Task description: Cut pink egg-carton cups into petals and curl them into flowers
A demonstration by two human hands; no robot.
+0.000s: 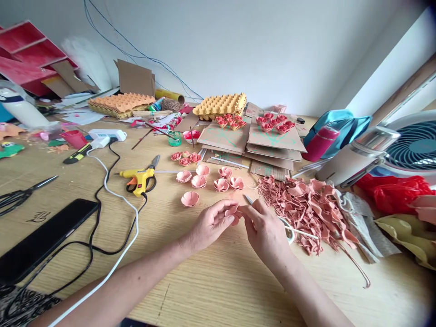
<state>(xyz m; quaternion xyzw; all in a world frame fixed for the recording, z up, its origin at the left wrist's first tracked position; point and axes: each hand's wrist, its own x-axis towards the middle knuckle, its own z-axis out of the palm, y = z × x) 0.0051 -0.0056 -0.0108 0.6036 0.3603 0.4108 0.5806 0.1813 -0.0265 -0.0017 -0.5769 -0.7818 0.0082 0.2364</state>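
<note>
Pale wooden worktop (190, 286) under a white wall (272, 50): the left grip (209, 227) holds a pink petal piece (231, 212), the right grip (267, 227) pinching its edge, nearer than pink cups (199, 181), left of heaped scraps (306, 209).

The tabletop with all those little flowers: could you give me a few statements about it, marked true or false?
1. The left hand holds a small pink flower piece. True.
2. The glue gun is blue. False: it is yellow.
3. The pink scraps lie beside the black phone. False: they lie by the right hand, across the table from the phone.
4. Red flowers sit on the right-hand cardboard stack. True.
5. The power strip is white. True.
</note>
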